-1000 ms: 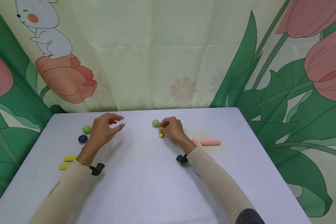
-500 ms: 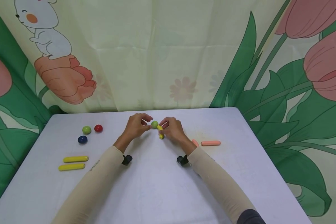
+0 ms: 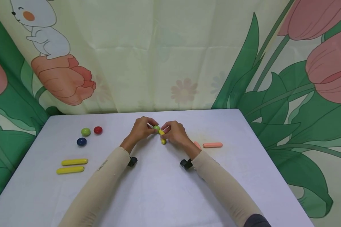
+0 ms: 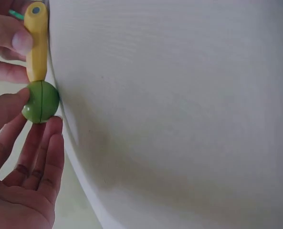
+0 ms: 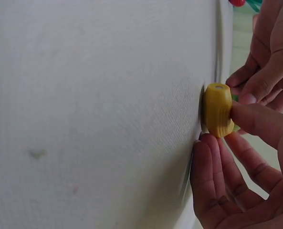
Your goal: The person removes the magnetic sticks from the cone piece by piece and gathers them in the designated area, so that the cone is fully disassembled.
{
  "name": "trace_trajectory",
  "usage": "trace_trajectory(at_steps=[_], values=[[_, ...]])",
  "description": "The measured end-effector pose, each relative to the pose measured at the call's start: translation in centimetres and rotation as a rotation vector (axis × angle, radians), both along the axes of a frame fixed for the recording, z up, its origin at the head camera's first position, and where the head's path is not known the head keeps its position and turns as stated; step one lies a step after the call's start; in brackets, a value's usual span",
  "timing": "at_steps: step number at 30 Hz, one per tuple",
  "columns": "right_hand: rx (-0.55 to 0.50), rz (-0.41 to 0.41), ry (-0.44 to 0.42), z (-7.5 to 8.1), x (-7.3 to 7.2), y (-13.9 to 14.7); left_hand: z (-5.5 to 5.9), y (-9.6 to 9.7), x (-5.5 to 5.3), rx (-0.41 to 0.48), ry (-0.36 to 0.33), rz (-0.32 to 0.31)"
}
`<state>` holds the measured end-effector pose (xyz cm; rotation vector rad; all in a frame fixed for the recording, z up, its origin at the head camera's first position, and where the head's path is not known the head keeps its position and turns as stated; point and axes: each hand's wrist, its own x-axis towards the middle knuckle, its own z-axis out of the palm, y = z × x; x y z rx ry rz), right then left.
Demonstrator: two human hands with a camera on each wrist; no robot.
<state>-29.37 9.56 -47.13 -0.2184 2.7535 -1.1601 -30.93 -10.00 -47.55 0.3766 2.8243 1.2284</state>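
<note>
Near the middle of the far side of the table, my left hand (image 3: 142,128) pinches a green ball (image 4: 41,101) between thumb and fingers. Facing it, my right hand (image 3: 176,134) pinches a yellow toy rod (image 5: 217,109) with a small grey disc in its end. In the left wrist view the rod's other end meets the ball, and a seam line runs around the ball. Seen from the head, the rod slants down toward me from the ball, partly covered by the right fingers.
On the left of the white table (image 3: 159,195) lie another green ball (image 3: 86,131), a red ball (image 3: 98,130) and a dark blue ball (image 3: 81,142). Two yellow rods (image 3: 74,161) lie nearer me. Right of the right wrist is a pink rod (image 3: 212,145), a second partly hidden. A printed curtain (image 3: 130,63) hangs behind.
My left hand has come across from beside the balls at left, empty, and now pinches the green ball at the rod. My right hand has kept the yellow rod, almost in place.
</note>
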Motion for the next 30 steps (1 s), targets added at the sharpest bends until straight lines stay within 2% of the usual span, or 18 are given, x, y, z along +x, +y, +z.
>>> trace_trajectory(at_steps=[6, 16, 25, 30], values=[[0.015, 0.017, 0.011, 0.0, -0.1, 0.0, 0.1, 0.0, 0.2, 0.003, -0.003, -0.011], [0.046, -0.008, 0.008, -0.2, -0.5, -0.5, 0.3, 0.2, 0.3, -0.010, -0.018, -0.010], [0.090, 0.061, -0.038, 0.5, 0.3, 0.4, 0.7, 0.5, 0.6, -0.046, -0.010, -0.025], [0.086, 0.077, -0.023, 1.0, 1.0, 1.7, 0.6, 0.4, 0.5, -0.044, -0.003, -0.033]])
